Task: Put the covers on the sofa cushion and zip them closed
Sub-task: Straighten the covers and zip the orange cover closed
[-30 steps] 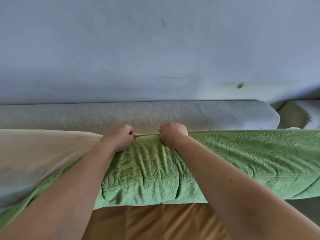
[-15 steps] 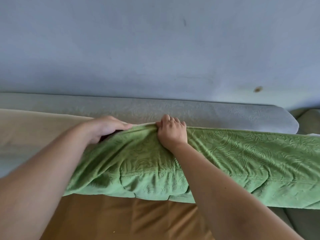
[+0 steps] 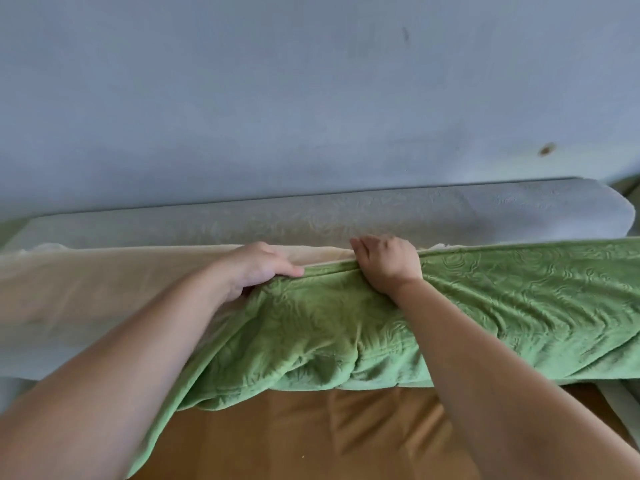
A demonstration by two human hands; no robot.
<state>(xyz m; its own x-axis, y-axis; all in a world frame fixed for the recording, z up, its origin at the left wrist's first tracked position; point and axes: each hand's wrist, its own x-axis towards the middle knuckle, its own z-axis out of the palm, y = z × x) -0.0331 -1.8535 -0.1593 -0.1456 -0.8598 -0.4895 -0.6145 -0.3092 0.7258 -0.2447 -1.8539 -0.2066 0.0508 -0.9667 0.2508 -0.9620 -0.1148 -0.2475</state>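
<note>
A long cream sofa cushion (image 3: 104,289) lies across the view, its right part inside a green embossed cover (image 3: 502,306). The cover is bunched in folds near the middle. My left hand (image 3: 258,268) holds the bunched open edge of the cover, thumb on top and fingers tucked under the fabric. My right hand (image 3: 388,263) grips the cover's top edge a little to the right, fingers curled over the rim. The cushion's left part is bare. No zip is visible.
Behind the cushion runs a grey patterned sofa back (image 3: 346,213) against a pale blue wall (image 3: 311,98). Below the cushion lies the brown-orange sofa base (image 3: 311,434).
My left hand has slid left along the cushion with the cover's edge, and more cream cushion shows between the hands. The view has shifted slightly.
</note>
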